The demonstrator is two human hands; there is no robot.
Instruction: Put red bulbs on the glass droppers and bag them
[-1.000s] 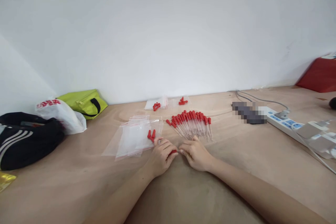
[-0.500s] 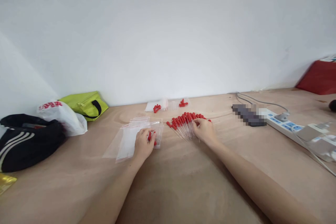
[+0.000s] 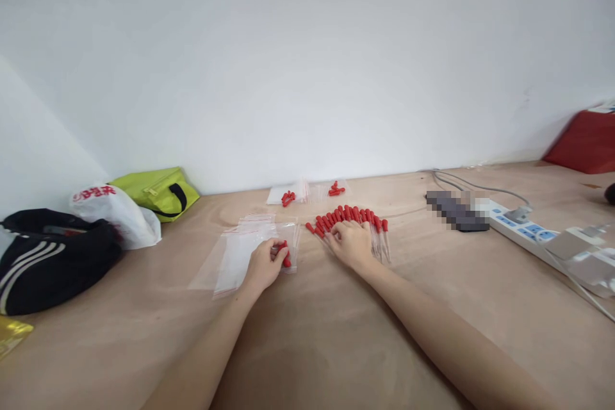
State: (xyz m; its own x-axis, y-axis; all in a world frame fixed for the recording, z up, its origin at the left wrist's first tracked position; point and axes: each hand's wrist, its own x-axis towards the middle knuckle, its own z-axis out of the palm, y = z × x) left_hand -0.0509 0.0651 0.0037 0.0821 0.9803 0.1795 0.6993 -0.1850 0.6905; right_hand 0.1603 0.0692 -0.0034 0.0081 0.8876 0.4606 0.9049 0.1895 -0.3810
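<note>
Several red-bulbed droppers [image 3: 355, 213] with thin clear stems lie fanned out in a row on the wooden tabletop. Over the left-middle part of that row, my right hand [image 3: 354, 243] is closed with curled fingers and covers some stems; what its fingertips hold, if anything, is hidden. My left hand [image 3: 265, 264] is closed around a few red dropper bulbs [image 3: 286, 257], which stick out beyond the thumb and fingers. They are over a small clear zip bag [image 3: 292, 230]. Flat clear zip bags [image 3: 237, 256] lie beneath and to the left of this hand.
Near the wall lie clear bags [image 3: 278, 195] with two small groups of red bulbs. A black bag [image 3: 52, 262], a white plastic bag [image 3: 115, 218] and a lime-green pouch [image 3: 158, 189] stand left. At right are a phone-like dark object [image 3: 456, 210], a power strip [image 3: 521, 227] and cables.
My right hand has moved left along the row of droppers, uncovering those at its right end. The left hand has stayed almost in place, with the red bulbs shifted slightly in its fingers.
</note>
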